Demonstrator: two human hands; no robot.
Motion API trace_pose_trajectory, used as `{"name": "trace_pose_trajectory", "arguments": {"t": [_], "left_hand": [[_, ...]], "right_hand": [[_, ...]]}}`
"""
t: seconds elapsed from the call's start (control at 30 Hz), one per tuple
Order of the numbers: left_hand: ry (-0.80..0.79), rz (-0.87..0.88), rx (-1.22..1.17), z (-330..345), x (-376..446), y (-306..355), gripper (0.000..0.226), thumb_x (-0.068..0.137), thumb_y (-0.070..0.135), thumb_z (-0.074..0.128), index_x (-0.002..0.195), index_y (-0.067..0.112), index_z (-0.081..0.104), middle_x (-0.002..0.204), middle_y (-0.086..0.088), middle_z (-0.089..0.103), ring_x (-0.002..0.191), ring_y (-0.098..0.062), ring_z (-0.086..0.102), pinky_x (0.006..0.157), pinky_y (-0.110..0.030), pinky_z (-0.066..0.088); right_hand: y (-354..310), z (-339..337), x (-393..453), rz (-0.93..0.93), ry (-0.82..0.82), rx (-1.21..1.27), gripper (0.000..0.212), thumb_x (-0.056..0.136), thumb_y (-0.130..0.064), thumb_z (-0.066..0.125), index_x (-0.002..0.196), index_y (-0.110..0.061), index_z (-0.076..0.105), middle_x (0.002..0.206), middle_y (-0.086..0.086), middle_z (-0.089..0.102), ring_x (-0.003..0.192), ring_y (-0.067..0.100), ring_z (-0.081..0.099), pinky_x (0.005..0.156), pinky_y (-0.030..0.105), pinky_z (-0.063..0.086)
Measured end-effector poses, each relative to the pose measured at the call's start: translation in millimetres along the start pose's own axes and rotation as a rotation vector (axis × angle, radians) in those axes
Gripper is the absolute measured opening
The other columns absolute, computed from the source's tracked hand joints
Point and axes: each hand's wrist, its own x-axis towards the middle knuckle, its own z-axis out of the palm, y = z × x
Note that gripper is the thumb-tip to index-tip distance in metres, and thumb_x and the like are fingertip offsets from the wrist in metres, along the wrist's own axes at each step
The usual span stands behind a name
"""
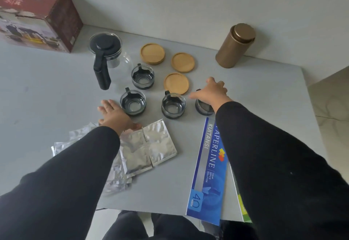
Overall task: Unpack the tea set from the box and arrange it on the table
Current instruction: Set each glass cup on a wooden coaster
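Grey table [56, 92] — box [37, 13], teapot [105, 50], cups [143, 77], coasters [152, 53], tin [235, 46], sachets [151, 145]

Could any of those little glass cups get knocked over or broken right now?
Maybe. The right hand is spread over the rightmost glass cup, which stands close to the blue receipt book; a nudge might tip it against the book's edge. The left hand lies flat right beside another glass cup, so a quick sweep could bump it. The teapot has a long handle sticking out toward the cups, easy for a sleeve to catch.
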Motion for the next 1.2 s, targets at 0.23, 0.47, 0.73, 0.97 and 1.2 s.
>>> {"name": "trace_pose_trajectory", "arguments": {"t": [0.23, 0.47, 0.73, 0.97, 1.2], "left_hand": [[-0.004, 0.005, -0.051, -1.5, -7.3, 0.2, 0.142, 0.063, 0.053, 0.081, 0.148, 0.000, -0.020, 0.157, -0.014, -0.023, 0.146, -0.033, -0.016, 0.118, -0.047, 0.009], [-0.034, 0.002, -0.144, -0.2, -6.1, -0.6, 0.139, 0.066, 0.047, 0.083, 0.149, 0.006, -0.021, 0.156, -0.008, -0.027, 0.146, -0.029, -0.019, 0.118, -0.051, 0.011], [-0.036, 0.002, -0.122, 2.9, -1.7, -1.1, 0.141, 0.064, 0.048, 0.083, 0.148, 0.004, -0.022, 0.156, -0.010, -0.028, 0.146, -0.030, -0.019, 0.117, -0.052, 0.012], [-0.043, -0.017, -0.078, 2.5, 1.0, 0.7, 0.144, 0.063, 0.052, 0.082, 0.147, 0.005, -0.024, 0.155, -0.009, -0.030, 0.146, -0.030, -0.019, 0.116, -0.051, 0.016], [-0.047, -0.031, -0.073, 2.3, 2.7, 1.4, 0.143, 0.064, 0.051, 0.081, 0.146, 0.005, -0.026, 0.155, -0.009, -0.031, 0.146, -0.031, -0.019, 0.117, -0.051, 0.014]], "right_hand": [[15.3, 20.7, -13.4, 0.030, 0.047, -0.029, 0.075, 0.075, -0.023, 0.073, 0.136, -0.013, 0.030, 0.133, 0.015, 0.035, 0.119, 0.037, 0.048, 0.097, 0.038, 0.045], [-26.1, -11.8, 17.0, -0.096, 0.158, -0.011, 0.084, 0.074, -0.026, 0.076, 0.138, -0.005, 0.026, 0.136, 0.015, 0.036, 0.122, 0.033, 0.047, 0.101, 0.037, 0.044], [-82.1, -18.0, 76.8, -0.200, 0.156, -0.013, 0.076, 0.079, -0.028, 0.071, 0.138, -0.006, 0.029, 0.138, 0.014, 0.035, 0.126, 0.034, 0.043, 0.103, 0.036, 0.042], [-96.9, -9.8, 106.6, -0.231, 0.147, -0.040, 0.068, 0.083, -0.029, 0.065, 0.138, -0.006, 0.033, 0.139, 0.014, 0.034, 0.127, 0.035, 0.040, 0.101, 0.038, 0.039], [-98.6, -5.3, 115.7, -0.259, 0.140, -0.064, 0.069, 0.082, -0.030, 0.067, 0.138, -0.006, 0.035, 0.139, 0.015, 0.035, 0.127, 0.035, 0.039, 0.100, 0.038, 0.040]]}}
